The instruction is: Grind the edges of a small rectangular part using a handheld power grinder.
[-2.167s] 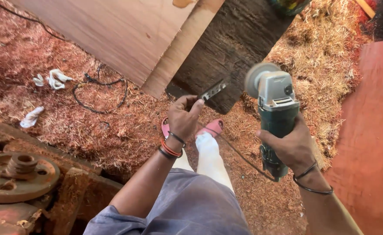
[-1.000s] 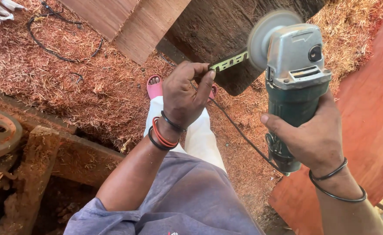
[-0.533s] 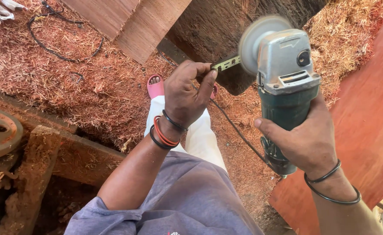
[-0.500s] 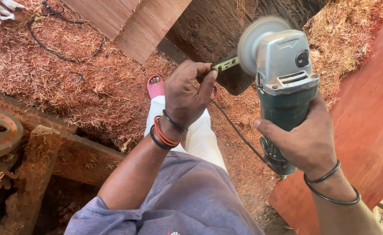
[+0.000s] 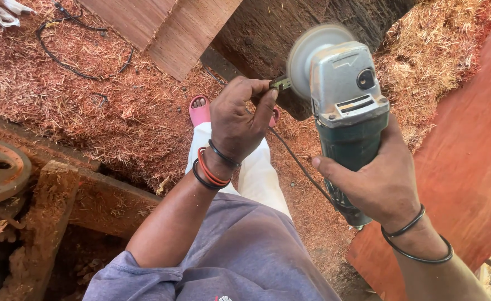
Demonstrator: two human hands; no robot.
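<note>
My right hand (image 5: 382,181) grips the green body of an angle grinder (image 5: 346,106), held upright with its grey head and round disc guard at the top. My left hand (image 5: 240,120) is closed on a small flat metal wrench (image 5: 280,83) whose tip meets the underside of the disc guard. Red and black bands circle my left wrist, black bands my right. The grinder's black cord (image 5: 298,161) hangs down behind my left hand. The disc itself is hidden by the guard.
Reddish wood shavings (image 5: 89,95) cover the ground. A dark timber block (image 5: 290,28) and pale planks (image 5: 162,28) lie ahead. A red board (image 5: 468,161) stands at right. A rusty wheel (image 5: 0,173) and beam sit at left. My pink sandal (image 5: 200,110) shows below.
The grinder has come closer to my left hand, and the wrench tip now sits against the guard. The view has shifted slightly; both hands keep their grips.
</note>
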